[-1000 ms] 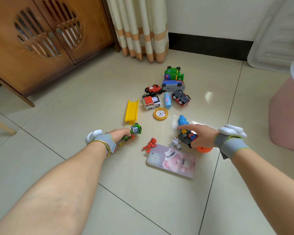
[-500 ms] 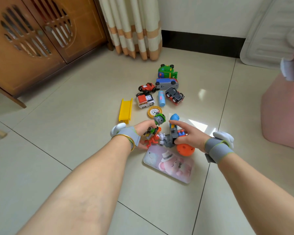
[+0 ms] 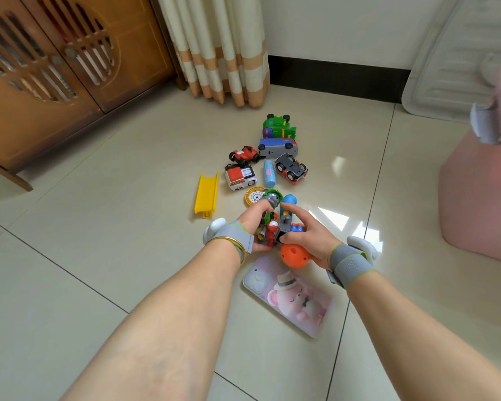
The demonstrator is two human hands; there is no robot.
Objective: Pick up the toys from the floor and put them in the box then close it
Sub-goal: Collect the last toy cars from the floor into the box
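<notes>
Left hand point(image 3: 253, 225): fingers are curled round a green-capped figure point(image 3: 272, 198) and a red figure point(image 3: 271, 231); both are held off the floor.
Right hand point(image 3: 311, 237): fingers are closed over a blue and grey toy point(image 3: 287, 211); an orange ball point(image 3: 295, 256) is clamped under the palm.
Hand spacing: the held toys are pressed together between the two hands, just above the far end of the phone point(image 3: 289, 296).
Pink box point(image 3: 480, 183): stood at the right edge, well apart from the hands. The interior is not visible, so its contents cannot be told.
Lid point(image 3: 457, 59): off the box, leaned against the wall behind it.
Toys on floor: a green car point(image 3: 276, 125), blue-grey car point(image 3: 278, 147) on its side, red quad point(image 3: 245, 154), red and white truck point(image 3: 240, 176), pale blue cylinder point(image 3: 269, 177), red car point(image 3: 291, 169) with underside up, gold dial disc point(image 3: 253, 195) and yellow track piece point(image 3: 206, 195) are clustered beyond the hands.
Phone: laid flat on the tile, pink bear case facing up.
Change from 1.0 s ago: the hands were then apart, the left at the green-capped figure, the right on the blue and grey toy; the red figure lay on the tile beside the phone. It has since been taken up by the left hand, and the hands have been brought together.
Floor cluster: no shift noted.
</notes>
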